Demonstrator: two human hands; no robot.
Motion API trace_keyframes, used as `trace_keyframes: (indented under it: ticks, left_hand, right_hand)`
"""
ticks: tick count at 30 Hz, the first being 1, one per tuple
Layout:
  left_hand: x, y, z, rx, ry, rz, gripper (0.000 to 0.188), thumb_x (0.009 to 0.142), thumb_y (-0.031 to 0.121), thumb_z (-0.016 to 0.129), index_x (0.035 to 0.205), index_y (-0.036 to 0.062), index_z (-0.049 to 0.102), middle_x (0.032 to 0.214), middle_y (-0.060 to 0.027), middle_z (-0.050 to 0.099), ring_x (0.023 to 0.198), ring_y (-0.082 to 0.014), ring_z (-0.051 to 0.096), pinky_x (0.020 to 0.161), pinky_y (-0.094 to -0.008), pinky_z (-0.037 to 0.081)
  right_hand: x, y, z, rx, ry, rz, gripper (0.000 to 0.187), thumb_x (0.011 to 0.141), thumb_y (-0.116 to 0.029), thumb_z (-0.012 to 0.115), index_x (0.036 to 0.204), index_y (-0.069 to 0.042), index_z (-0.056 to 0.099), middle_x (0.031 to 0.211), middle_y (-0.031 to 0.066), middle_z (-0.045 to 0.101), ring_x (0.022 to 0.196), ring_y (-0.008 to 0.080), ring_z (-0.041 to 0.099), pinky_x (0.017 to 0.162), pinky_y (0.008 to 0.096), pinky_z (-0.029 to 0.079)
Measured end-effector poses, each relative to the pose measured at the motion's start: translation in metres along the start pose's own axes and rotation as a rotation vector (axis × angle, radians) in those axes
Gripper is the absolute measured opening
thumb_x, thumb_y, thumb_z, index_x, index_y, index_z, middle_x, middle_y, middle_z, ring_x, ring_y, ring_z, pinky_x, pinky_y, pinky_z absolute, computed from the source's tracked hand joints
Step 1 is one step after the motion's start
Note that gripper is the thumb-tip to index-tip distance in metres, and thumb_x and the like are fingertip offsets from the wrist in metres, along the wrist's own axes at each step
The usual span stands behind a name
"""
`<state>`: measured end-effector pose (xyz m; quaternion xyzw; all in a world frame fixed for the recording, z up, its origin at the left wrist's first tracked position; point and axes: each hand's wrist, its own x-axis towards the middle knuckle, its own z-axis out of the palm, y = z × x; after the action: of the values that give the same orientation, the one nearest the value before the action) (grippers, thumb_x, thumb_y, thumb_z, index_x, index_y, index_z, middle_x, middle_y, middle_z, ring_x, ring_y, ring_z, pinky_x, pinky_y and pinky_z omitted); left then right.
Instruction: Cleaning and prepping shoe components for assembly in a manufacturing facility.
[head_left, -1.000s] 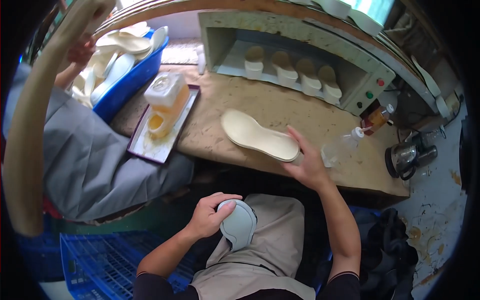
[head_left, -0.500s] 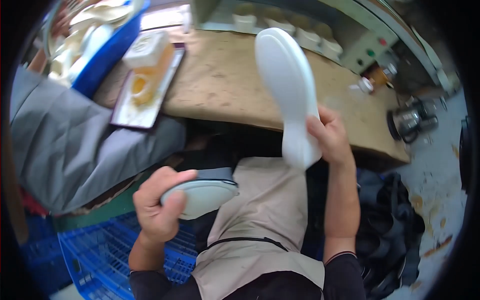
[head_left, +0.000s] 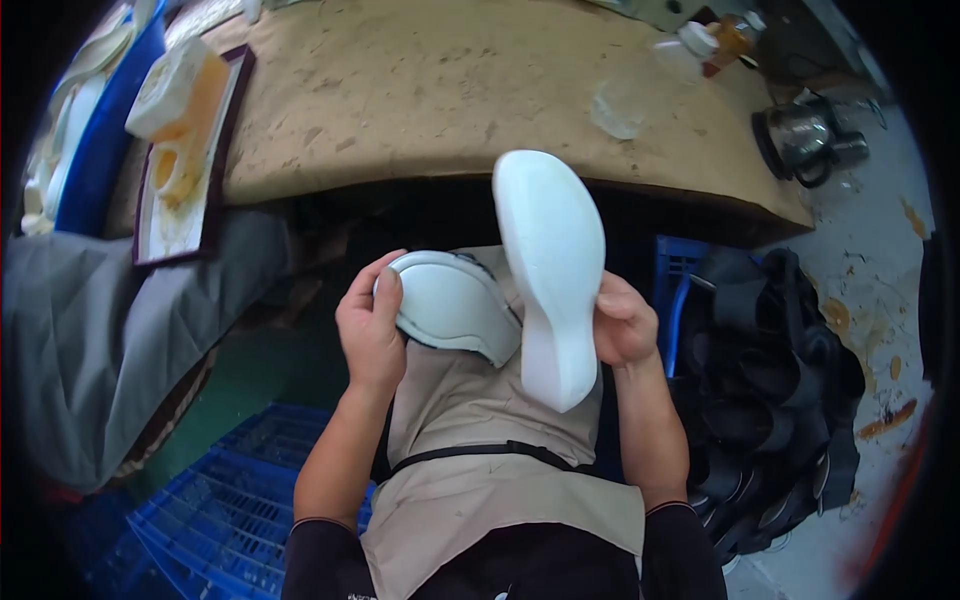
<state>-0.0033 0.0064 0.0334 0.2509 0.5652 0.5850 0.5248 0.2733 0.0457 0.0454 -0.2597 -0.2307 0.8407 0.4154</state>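
Note:
My left hand [head_left: 372, 325] grips the rounded end of a shoe upper [head_left: 450, 300] over my lap, thumb on top. Its pale, smooth underside faces me, with dark material along the edge. My right hand [head_left: 628, 318] holds a white shoe sole [head_left: 555, 235] by its narrower middle, toe end pointing away from me. The sole stands close beside the upper's right end and partly overlaps it in view. Some fingers of my right hand are hidden behind the sole. A beige apron [head_left: 500, 490] covers my lap.
Beyond my hands is a brown-covered bench [head_left: 400, 110]. At left are a purple-edged tray [head_left: 225, 150], a plastic container of amber liquid [head_left: 185, 95] and a blue bin [head_left: 105, 160] of pale soles. Black shoe uppers [head_left: 770, 390] lie right; a blue crate [head_left: 250, 500] sits lower left.
My hands have come together over my lap. The sole has moved down toward me, and the upper has moved up and right, its underside now turned more toward me. My view has tilted downward.

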Motion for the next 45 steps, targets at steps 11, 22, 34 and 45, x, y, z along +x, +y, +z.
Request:
trace_keyframes:
  ticks: [11,22,34,45]
  left_hand:
    - [0.004,-0.001,-0.056,-0.361,-0.027,-0.202,0.045,0.109,0.034,0.049,0.126,-0.0045,0.064,0.111,-0.0128,0.070,0.094,-0.0151,0.065,0.084,-0.0253,0.053]
    - [0.008,-0.007,-0.062,-0.235,-0.055,-0.207,0.044,0.108,0.034,0.050,0.118,-0.0043,0.070,0.100,-0.0101,0.071,0.087,-0.0117,0.063,0.079,-0.0226,0.051]
    - [0.024,-0.016,-0.067,-0.121,-0.140,-0.134,0.044,0.108,0.031,0.049,0.117,-0.0080,0.067,0.103,-0.0158,0.071,0.088,-0.0167,0.067,0.079,-0.0270,0.055]
    - [0.021,-0.013,-0.059,-0.111,-0.306,-0.095,0.049,0.107,0.034,0.050,0.119,-0.0107,0.066,0.104,-0.0185,0.070,0.089,-0.0203,0.065,0.081,-0.0282,0.054]
  right_hand:
    - [0.020,0.056,0.017,-0.676,-0.076,0.052,0.055,0.094,-0.037,0.070,0.116,0.012,0.062,0.095,0.0181,0.071,0.073,0.0189,0.066,0.067,0.0265,0.054]
    - [0.042,0.086,0.029,-0.857,-0.016,0.097,0.043,0.095,-0.030,0.069,0.110,0.010,0.065,0.091,0.0173,0.071,0.073,0.0185,0.066,0.066,0.0270,0.054]
    - [0.055,0.085,0.026,-0.902,0.002,0.136,0.039,0.094,-0.024,0.070,0.111,0.010,0.065,0.092,0.0173,0.072,0.072,0.0198,0.066,0.067,0.0277,0.054]
    - [0.050,0.047,0.048,-1.155,-0.024,0.144,0.035,0.091,-0.026,0.071,0.099,0.008,0.068,0.079,0.0158,0.072,0.061,0.0249,0.066,0.061,0.0313,0.053]
